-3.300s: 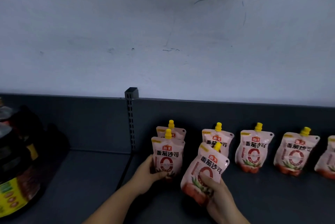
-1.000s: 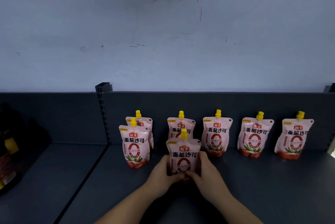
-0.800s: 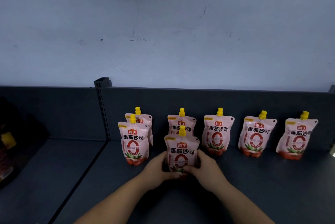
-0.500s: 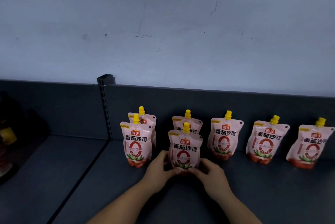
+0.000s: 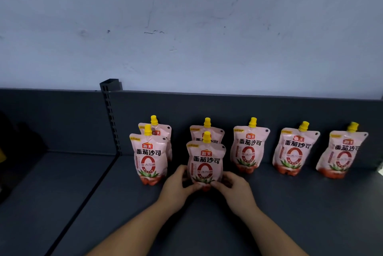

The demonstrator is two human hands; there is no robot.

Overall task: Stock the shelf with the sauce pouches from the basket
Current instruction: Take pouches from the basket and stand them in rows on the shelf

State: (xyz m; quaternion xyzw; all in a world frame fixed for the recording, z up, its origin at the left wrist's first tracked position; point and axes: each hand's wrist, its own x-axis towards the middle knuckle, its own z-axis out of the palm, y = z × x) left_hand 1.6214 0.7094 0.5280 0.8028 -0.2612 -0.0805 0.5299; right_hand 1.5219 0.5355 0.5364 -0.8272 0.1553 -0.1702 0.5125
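5 pouches (image 5: pixel 249 148) along shelf (image 5: pixel 300 204) back, 2 front pouches (image 5: pixel 206 162) before the leftmost 2

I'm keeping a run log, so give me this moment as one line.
step: placing pouch | left hand: holds pouch base | right hand: holds pouch base | pouch: upright on shelf, in front of back pouch

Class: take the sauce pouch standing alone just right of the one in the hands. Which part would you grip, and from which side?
Probably take the pouch by its flat upper body below the yellow spout, pinched across its two side edges, coming from the front. It stands upright with open gaps either side, and the back panel stands close behind it.
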